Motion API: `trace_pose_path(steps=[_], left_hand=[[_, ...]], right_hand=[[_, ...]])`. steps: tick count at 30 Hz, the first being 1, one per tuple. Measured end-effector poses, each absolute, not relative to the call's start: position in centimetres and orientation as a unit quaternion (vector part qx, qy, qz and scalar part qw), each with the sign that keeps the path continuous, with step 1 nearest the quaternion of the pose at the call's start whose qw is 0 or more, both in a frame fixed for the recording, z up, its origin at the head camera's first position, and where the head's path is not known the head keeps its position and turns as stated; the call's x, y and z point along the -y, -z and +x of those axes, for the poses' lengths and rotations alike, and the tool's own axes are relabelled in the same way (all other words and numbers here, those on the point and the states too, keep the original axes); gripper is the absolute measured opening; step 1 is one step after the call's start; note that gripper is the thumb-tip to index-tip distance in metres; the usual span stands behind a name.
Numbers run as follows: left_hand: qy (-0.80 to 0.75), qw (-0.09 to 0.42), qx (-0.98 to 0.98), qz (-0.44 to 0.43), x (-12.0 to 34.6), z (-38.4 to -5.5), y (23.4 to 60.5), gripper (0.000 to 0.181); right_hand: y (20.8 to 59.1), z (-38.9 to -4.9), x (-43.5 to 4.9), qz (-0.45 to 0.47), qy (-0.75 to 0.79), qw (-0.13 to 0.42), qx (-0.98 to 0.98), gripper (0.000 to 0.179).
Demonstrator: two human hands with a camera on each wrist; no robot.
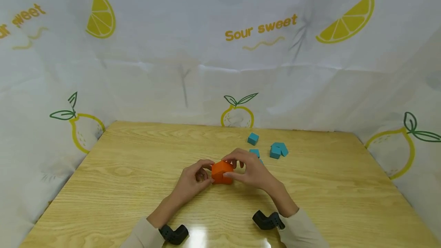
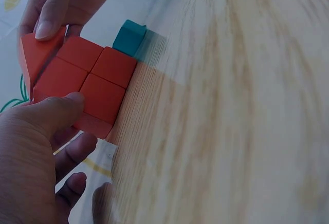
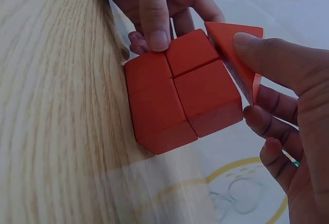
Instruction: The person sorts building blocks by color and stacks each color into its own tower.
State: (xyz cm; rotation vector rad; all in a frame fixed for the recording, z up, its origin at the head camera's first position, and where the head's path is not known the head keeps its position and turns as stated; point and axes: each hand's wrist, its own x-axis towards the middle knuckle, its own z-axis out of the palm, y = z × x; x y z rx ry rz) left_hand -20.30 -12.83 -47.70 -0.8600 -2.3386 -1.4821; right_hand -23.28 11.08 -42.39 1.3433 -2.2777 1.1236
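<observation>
Four-square in a two-by-two stack, orange cubes [image 3: 208, 98] stand on the wooden table. A triangular orange block [image 3: 247, 66] tilts against the top of the stack, with a thin gap between them in both wrist views. My right hand [image 1: 253, 171] pinches this triangular block between thumb and fingers. From the other side, my left hand [image 1: 193, 179] holds the cubes, its thumb [image 2: 61, 108] pressed on their face and its fingers partly hidden behind. The other fingers of both hands hang loosely curled.
Beyond my right hand lie several teal blocks: a cube [image 1: 253, 139] at the back, another teal block [image 1: 254, 152] close to the hand, and a small group [image 1: 275, 152] farther right. A white lemon-print cloth [image 1: 165, 87] hangs behind the wooden table [image 1: 138, 171].
</observation>
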Motion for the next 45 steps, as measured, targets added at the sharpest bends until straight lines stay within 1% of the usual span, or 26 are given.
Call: trace_pose_path(steps=[7, 10, 18, 33, 45], left_hand=[[0.51, 0.12, 0.796, -0.303, 12.5, -19.0, 44.6, 0.042], [0.51, 0.12, 0.795, -0.305, 12.5, -18.6, 43.9, 0.042], [0.511, 0.114, 0.798, -0.298, 12.7, -18.5, 44.0, 0.041], [0.507, 0.114, 0.8, -0.299, 12.6, -18.6, 44.1, 0.042], [0.508, 0.116, 0.799, -0.3, 12.6, -18.6, 44.1, 0.041]], right_hand=[[42.4, -23.1, -10.9, 0.45, -0.384, 0.132, 0.795, 0.036], [42.5, -23.1, -10.9, 0.45, -0.385, 0.129, 0.795, 0.036], [42.7, -23.1, -10.8, 0.442, -0.386, 0.116, 0.801, 0.035], [42.7, -23.0, -10.7, 0.44, -0.38, 0.136, 0.802, 0.036], [42.8, -23.1, -10.9, 0.443, -0.378, 0.136, 0.802, 0.037]])
